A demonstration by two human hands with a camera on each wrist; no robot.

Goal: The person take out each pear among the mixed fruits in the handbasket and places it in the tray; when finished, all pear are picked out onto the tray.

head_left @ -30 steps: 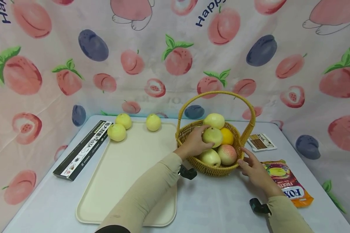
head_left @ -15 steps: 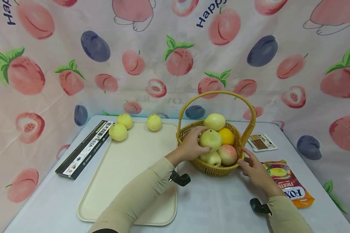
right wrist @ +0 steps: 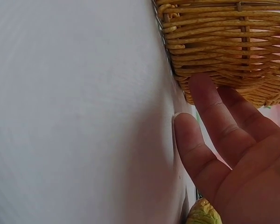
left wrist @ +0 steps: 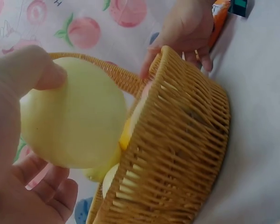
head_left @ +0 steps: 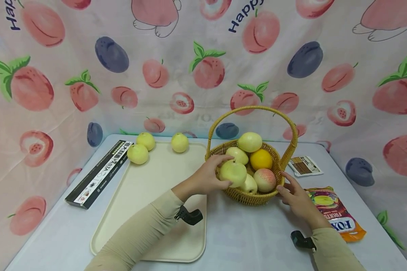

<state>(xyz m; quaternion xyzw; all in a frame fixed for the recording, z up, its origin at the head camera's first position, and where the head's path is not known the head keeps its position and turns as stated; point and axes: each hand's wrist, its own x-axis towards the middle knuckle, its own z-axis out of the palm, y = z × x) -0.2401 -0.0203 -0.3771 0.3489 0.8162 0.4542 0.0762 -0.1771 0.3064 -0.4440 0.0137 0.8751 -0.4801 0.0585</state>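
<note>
In the head view my left hand (head_left: 208,176) grips a round, pale green pear (head_left: 233,173) between thumb and fingers, at the left rim of the wicker basket (head_left: 249,199). Seen from the left wrist, the pear (left wrist: 77,114) is off the other fruit, outside the rim. My right hand (head_left: 296,199) holds the basket's right rim with thumb and forefinger; its other fingers (right wrist: 221,123) lie along the wickerwork. Several fruits sit in the basket, among them an orange (head_left: 261,159), a peach (head_left: 265,180) and pale green pears (head_left: 250,142).
A cream tray (head_left: 149,226) lies left of the basket, with similar pale fruits (head_left: 138,154) at its far end. A long black pasta box (head_left: 98,174) overlaps its left side. To the right lie a candy bag (head_left: 335,212) and a small packet (head_left: 305,166).
My left hand has drawn the pear leftward and toward me, from the pile to the basket's left rim, uncovering another pale fruit. My right hand has stayed at the rim.
</note>
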